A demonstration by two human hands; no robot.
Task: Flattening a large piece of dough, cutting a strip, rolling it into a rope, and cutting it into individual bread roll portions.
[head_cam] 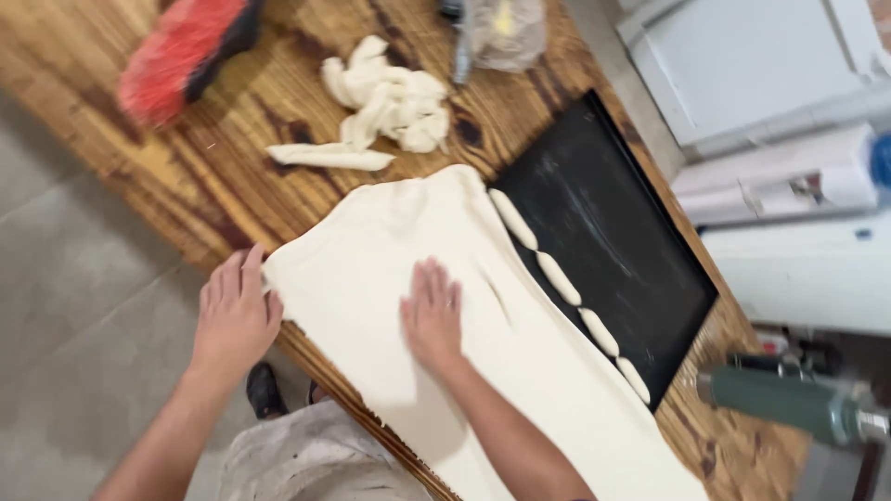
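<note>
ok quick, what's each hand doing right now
Left hand: open, flat, fingers on the near edge of the dough sheet, holding nothing.
Right hand: open, palm pressed flat on the dough sheet, holding nothing.

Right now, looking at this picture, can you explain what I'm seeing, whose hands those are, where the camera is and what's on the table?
The camera sits on a person's head and looks down, so the two arms reaching in from the bottom are that person's own. No machine is involved. The left hand lies flat at the near corner of a long sheet of pale dough, at the edge of the wooden table. The right hand presses flat on the middle of the sheet. Neither hand grips anything. Beside the dough lies a black baking tray with a row of small dough pieces along its near edge. Farther back are a heap of dough scraps and a red brush.
</note>
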